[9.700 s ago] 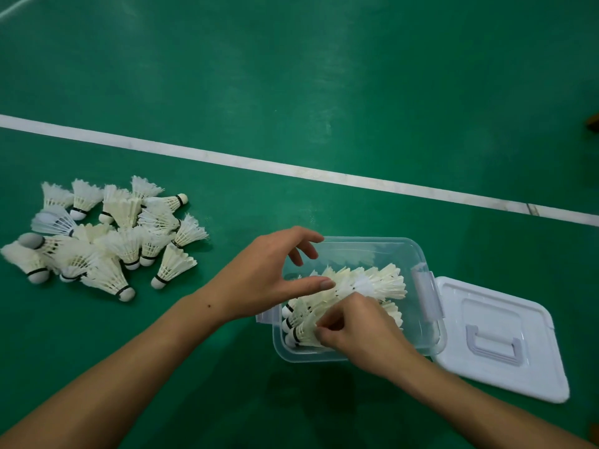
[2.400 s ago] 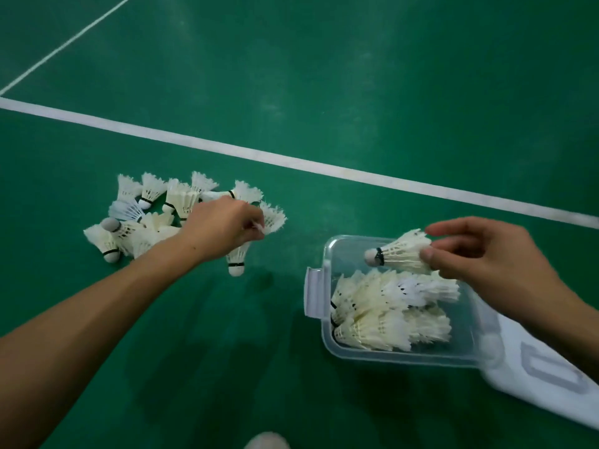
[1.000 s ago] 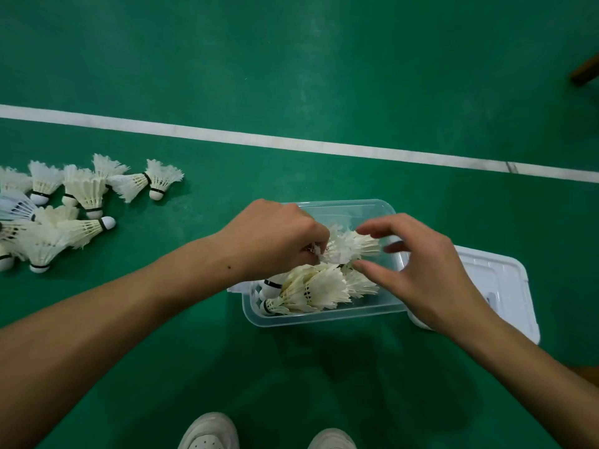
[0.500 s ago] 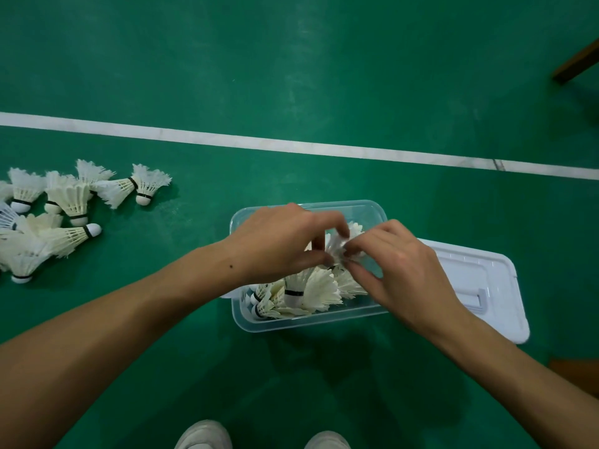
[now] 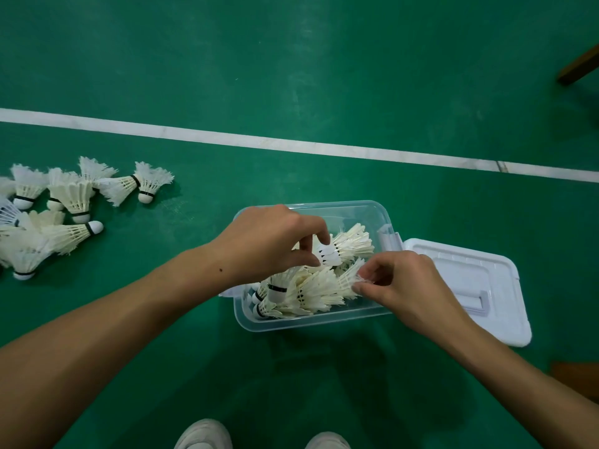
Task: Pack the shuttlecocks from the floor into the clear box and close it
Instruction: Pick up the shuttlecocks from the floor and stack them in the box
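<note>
A shuttlecock (image 5: 346, 249) lies over the open clear box (image 5: 343, 210) at centre frame, its long axis running left to right, cork to the left and feathers fanned toward the box's right end; the left hand (image 5: 272, 243) pinches its cork end between thumb and curled fingers, directly above the packed layer of shuttlecocks (image 5: 308, 288) already inside. Just right and lower, the right hand (image 5: 402, 283) pinches the feather tips of a shuttlecock in that layer, fingers curled, thumb pressed against them. Both hands sit over the box, the left nearer the held shuttlecock's cork, the right nearer the box's near-right corner. The white lid (image 5: 470, 283) rests on the green floor (image 5: 291, 59) immediately right of the box, handle side up, partly behind the right wrist. Well apart at the left edge of the frame, the loose pile of shuttlecocks (image 5: 64, 202) waits on the floor, on the left hand's side, so packing appears far from finished. A white court line (image 5: 259, 142) crosses above, and two shoe tips (image 5: 204, 435) show at the bottom edge
</note>
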